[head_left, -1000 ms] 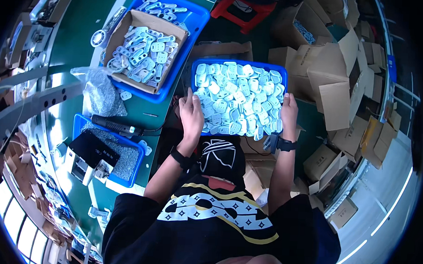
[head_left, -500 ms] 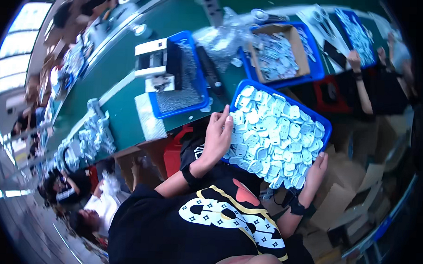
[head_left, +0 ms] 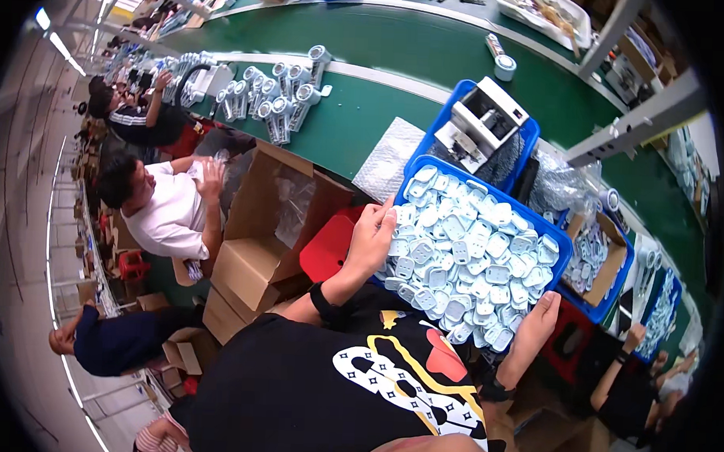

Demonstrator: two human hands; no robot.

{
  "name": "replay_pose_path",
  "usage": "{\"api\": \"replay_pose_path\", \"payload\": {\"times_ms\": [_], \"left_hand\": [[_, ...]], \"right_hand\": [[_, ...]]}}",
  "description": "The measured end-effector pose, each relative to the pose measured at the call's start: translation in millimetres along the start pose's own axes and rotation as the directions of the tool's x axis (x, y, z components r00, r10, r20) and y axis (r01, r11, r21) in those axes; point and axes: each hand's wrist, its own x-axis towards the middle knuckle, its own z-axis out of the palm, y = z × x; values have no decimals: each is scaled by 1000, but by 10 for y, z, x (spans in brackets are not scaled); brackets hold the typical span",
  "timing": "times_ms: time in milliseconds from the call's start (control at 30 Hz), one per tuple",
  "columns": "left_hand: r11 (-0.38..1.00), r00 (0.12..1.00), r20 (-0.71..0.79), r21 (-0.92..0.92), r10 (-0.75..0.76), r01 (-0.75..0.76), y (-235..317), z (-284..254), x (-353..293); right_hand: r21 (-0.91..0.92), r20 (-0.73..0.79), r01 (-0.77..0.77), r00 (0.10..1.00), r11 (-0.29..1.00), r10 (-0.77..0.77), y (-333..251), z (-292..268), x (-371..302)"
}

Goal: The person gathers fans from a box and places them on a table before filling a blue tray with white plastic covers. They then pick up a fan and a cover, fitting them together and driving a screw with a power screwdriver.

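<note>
Head cam, rect. blue tray [head_left: 530, 214], heaped w/ pale rounded pcs [head_left: 468, 258]

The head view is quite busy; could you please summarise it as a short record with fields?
Left hand: on the blue tray's left end
Right hand: on the tray's right end
Tray contents: heaped small pale plates
Beyond tray: green bench, second blue tray, white device
To the left: open cardboard box, co-worker in pale shirt

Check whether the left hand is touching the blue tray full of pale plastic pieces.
Touching. The head view shows the left hand holding the tray at its left edge, with no gap between them.
</note>
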Motion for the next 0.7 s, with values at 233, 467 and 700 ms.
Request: {"api": "replay_pose_path", "payload": {"times_ms": [233,467,700], "left_hand": [[998,999,-38,-50,-28,26,279,1045,-1851],[997,995,-95,-76,-29,22,709,1483,-2149],[990,991,-92,-104,-100,90,777,1346,-939]], "right_hand": [[10,20,74,997,997,-74,1187,-1720,-486],[56,39,74,996,996,-76,1265,-2458,-300],[2,100,20,995,1000,-21,512,-1758,457]]}}
